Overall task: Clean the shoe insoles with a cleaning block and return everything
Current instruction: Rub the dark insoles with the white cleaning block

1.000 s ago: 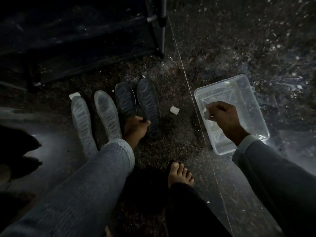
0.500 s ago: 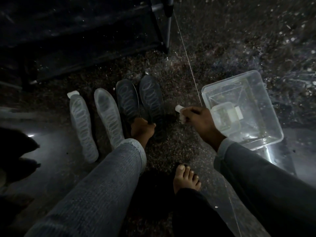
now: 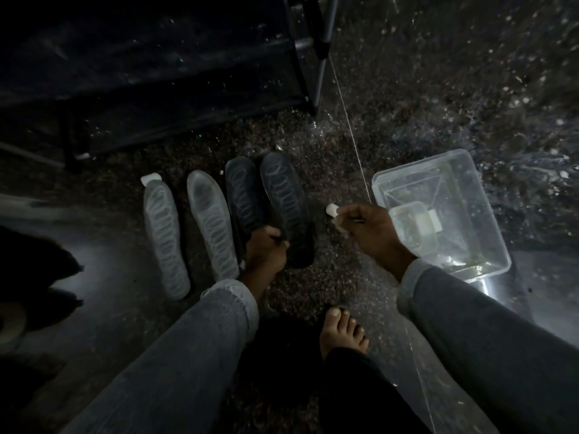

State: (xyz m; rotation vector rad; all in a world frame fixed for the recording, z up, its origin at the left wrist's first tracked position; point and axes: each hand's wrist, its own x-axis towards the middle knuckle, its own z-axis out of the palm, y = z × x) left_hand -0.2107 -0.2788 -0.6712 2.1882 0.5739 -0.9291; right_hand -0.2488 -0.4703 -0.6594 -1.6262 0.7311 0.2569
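Four insoles lie side by side on the speckled floor: two light grey insoles on the left and two dark insoles in the middle. My left hand grips the heel end of the left dark insole and hides it. My right hand is just right of the dark pair, close to the floor, and pinches a small white cleaning block. Another white block lies at the toe of the leftmost insole.
A clear plastic tub stands to the right and holds a smaller clear box with a white block. A dark rack with a metal leg is at the back left. My bare foot rests in front. Dark shoes are at far left.
My right hand left the tub, moved left to the floor beside the dark insoles and closed on the white block lying there. My left hand kept its hold.
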